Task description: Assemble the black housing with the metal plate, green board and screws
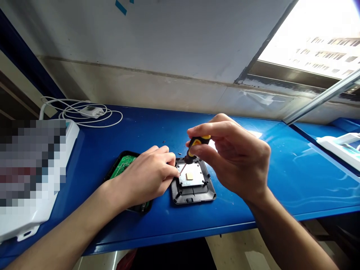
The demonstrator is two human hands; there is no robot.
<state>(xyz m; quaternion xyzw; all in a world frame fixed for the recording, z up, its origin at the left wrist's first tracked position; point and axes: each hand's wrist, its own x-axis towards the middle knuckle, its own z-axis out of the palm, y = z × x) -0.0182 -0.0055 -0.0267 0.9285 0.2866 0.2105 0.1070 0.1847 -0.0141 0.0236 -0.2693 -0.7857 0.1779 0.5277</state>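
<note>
My right hand [236,153] grips a short screwdriver [198,143] by its black and yellow handle, fingers wrapped around it. The screwdriver leans, its thin shaft reaching down to the upper left of a silver metal plate [195,182]. That plate, with a small beige square pad [189,176] on it, lies inside a black plastic cover [194,198]. At the cover's left edge, my left hand [154,170] is closed, its thumb and forefinger against the edge near the screwdriver tip. Partly hidden under my left hand and wrist is a black casing with a green circuit board [121,165].
Two tiny dark screws, one a loose screw [179,153], lie behind the cover on the blue table [253,202]. A white device [60,150] with a blurred-out screen stands at the left. Behind it are a coiled white cable [112,122] and a power adapter [92,111].
</note>
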